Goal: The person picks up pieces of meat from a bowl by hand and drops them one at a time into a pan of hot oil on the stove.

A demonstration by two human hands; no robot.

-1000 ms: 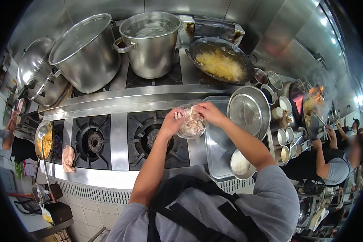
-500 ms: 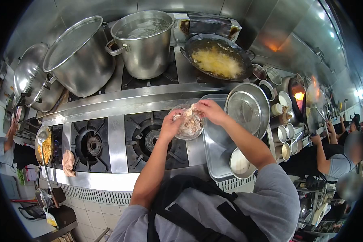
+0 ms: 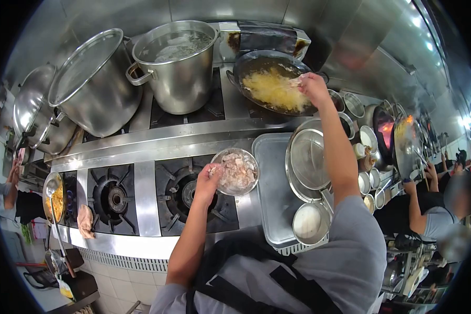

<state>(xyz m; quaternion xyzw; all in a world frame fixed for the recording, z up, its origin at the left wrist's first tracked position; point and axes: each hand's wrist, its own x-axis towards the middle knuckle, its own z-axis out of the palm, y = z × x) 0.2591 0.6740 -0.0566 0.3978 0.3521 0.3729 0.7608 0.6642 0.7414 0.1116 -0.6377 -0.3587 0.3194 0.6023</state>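
Observation:
A round metal bowl (image 3: 253, 183) of pale, coated pieces stands at the centre, beside the front burner. My left hand (image 3: 209, 180) is at the bowl's left side, its fingers closed at the rim; what they hold is hard to make out. Above the right side of a black wok (image 3: 240, 62) is my right hand (image 3: 313, 88), its fingers pinched on a pale coated piece (image 3: 295, 82). Yellow, foaming food (image 3: 272, 89) fries in the wok's oil.
Large steel pots (image 3: 186, 78) stand along the back. A metal tray (image 3: 271, 199) bears strainers (image 3: 310, 157) and a small pan (image 3: 307, 222). A cloth (image 3: 85, 221) and a pan of food (image 3: 59, 199) are at left. Co-workers (image 3: 418, 209) stand at right; another (image 3: 15, 193) at far left.
My right hand has moved from over the bowl up and right to the wok, with a pale piece in its fingers. My left hand has moved slightly down and left, staying by the bowl.

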